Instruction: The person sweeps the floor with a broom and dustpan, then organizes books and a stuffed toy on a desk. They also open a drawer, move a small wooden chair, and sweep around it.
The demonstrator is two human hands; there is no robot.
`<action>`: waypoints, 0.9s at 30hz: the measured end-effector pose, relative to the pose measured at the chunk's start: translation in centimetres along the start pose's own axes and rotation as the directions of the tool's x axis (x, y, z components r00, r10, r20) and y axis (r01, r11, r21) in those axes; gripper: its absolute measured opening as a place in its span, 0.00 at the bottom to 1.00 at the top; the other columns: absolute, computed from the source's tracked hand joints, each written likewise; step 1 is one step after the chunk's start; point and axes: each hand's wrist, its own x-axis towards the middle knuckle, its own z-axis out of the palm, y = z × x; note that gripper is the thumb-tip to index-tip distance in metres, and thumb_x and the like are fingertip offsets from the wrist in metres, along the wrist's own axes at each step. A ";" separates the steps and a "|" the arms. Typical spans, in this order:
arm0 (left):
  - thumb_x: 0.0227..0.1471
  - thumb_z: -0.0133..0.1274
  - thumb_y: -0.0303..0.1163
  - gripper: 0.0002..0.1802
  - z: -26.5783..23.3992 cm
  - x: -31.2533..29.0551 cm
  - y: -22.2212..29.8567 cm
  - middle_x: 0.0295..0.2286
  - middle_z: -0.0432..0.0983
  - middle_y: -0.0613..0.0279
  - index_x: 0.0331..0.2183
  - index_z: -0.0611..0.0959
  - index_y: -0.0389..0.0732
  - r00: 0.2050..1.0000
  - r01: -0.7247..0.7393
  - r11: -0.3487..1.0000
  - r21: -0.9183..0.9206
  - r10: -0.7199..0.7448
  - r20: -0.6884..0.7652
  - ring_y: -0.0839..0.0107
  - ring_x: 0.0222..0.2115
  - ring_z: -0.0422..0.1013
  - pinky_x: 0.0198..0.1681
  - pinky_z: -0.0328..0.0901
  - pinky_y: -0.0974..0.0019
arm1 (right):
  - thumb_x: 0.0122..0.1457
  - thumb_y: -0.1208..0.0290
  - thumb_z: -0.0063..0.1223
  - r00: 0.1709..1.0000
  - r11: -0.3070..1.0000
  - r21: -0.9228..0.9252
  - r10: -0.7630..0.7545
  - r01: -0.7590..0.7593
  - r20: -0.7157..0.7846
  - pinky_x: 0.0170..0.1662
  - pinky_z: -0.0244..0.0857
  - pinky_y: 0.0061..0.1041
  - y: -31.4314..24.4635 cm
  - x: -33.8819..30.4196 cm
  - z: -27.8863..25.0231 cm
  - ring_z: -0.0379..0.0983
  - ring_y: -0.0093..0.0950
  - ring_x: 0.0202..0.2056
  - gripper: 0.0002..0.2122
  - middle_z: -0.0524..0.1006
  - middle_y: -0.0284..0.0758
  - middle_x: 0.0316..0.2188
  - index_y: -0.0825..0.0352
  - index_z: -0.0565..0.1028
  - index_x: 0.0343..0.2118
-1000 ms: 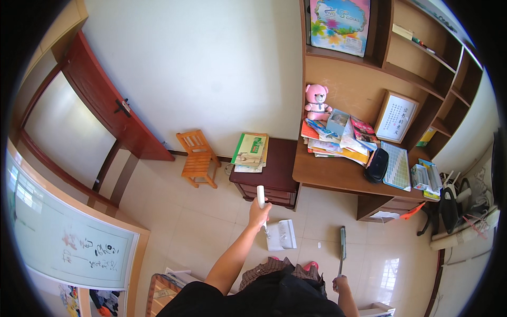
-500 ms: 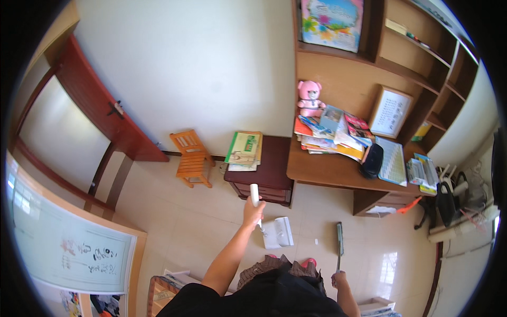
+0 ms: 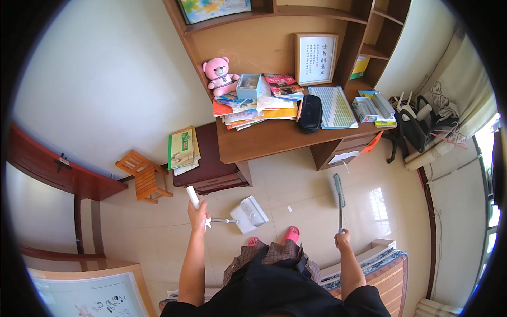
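My left hand (image 3: 198, 215) is closed round the white grip of a long-handled dustpan (image 3: 244, 222). Its metal pole runs to the right, down to a white pan resting on the tiled floor. On the other side, my right hand (image 3: 342, 240) grips the stick of a broom (image 3: 339, 191), whose narrow greyish-green head is away from me, at or near the floor. A small white scrap (image 3: 289, 209) lies on the tiles between pan and broom.
Ahead stands a desk (image 3: 264, 142) with books, a pink teddy bear (image 3: 219, 75) and a black case. Beside it are a dark cabinet (image 3: 208, 145) and a small wooden chair (image 3: 145, 177). A wooden-slatted piece of furniture (image 3: 388, 277) is close behind at right.
My view has swung to the right, so the room has shifted left. Both hands still hold their tools; the dustpan's pole now shows more fully, and the broom head has tilted slightly.
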 end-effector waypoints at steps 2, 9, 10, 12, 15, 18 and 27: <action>0.42 0.47 0.25 0.13 0.8 -0.4 0.4 0.13 0.59 0.69 0.33 0.67 0.39 1.000 0.007 1.000 0.025 -0.007 -0.001 0.82 0.09 0.53 0.09 0.52 0.76 | 0.40 0.86 0.38 1.000 0.998 0.060 -0.003 0.004 -0.016 0.07 0.44 0.20 -1.2 2.5 -0.7 0.55 0.21 0.07 0.25 0.62 0.33 0.10 0.58 0.56 0.45; 0.41 0.47 0.26 0.13 1.2 -0.6 0.5 0.15 0.59 0.68 0.34 0.66 0.39 0.999 0.020 0.995 0.093 -0.017 -0.033 0.81 0.08 0.53 0.09 0.52 0.76 | 0.41 0.84 0.36 0.991 0.996 -0.079 0.053 -0.044 0.120 0.06 0.45 0.22 -4.5 2.9 1.6 0.54 0.22 0.07 0.18 0.62 0.35 0.12 0.64 0.55 0.38; 0.41 0.47 0.26 0.13 1.3 -0.6 0.6 0.15 0.59 0.68 0.34 0.66 0.39 0.999 0.021 0.994 0.104 -0.017 -0.039 0.81 0.08 0.53 0.09 0.52 0.76 | 0.40 0.84 0.38 0.992 0.993 -0.113 0.038 -0.024 0.123 0.06 0.45 0.21 -3.7 2.4 2.7 0.54 0.22 0.07 0.16 0.60 0.33 0.11 0.61 0.56 0.34; 0.41 0.47 0.26 0.13 1.4 -0.4 0.7 0.15 0.60 0.67 0.33 0.66 0.39 1.000 0.007 0.996 0.094 -0.005 -0.021 0.81 0.08 0.54 0.09 0.52 0.76 | 0.43 0.77 0.41 0.992 0.971 -0.239 -0.001 0.031 0.126 0.09 0.48 0.24 -0.4 2.6 5.2 0.55 0.24 0.10 0.10 0.59 0.33 0.11 0.57 0.58 0.28; 0.41 0.47 0.26 0.13 3.6 0.3 0.3 0.15 0.60 0.67 0.33 0.66 0.39 0.998 -0.001 0.999 0.039 -0.002 0.057 0.80 0.08 0.54 0.09 0.52 0.75 | 0.44 0.76 0.40 0.984 0.996 -0.087 -0.014 0.030 0.175 0.10 0.49 0.31 9.3 5.3 7.7 0.56 0.28 0.10 0.17 0.61 0.37 0.13 0.53 0.54 0.39; 0.41 0.47 0.25 0.14 1.9 0.2 0.3 0.13 0.59 0.68 0.34 0.65 0.40 1.000 -0.026 1.000 -0.004 0.026 -0.006 0.80 0.07 0.54 0.09 0.51 0.76 | 0.49 0.72 0.37 0.946 0.855 -0.501 0.042 0.133 0.323 0.30 0.52 0.40 9.0 -4.7 11.9 0.63 0.25 0.17 0.09 0.65 0.31 0.14 0.57 0.64 0.34; 0.41 0.47 0.26 0.16 1.1 0.0 0.5 0.18 0.61 0.62 0.34 0.62 0.37 0.990 -0.059 0.995 -0.078 0.069 0.121 0.77 0.09 0.57 0.11 0.56 0.74 | 0.43 0.75 0.49 0.926 0.850 -0.475 -0.039 0.228 0.375 0.14 0.58 0.28 16.0 -18.3 20.5 0.65 0.27 0.13 0.25 0.69 0.36 0.15 0.62 0.58 0.47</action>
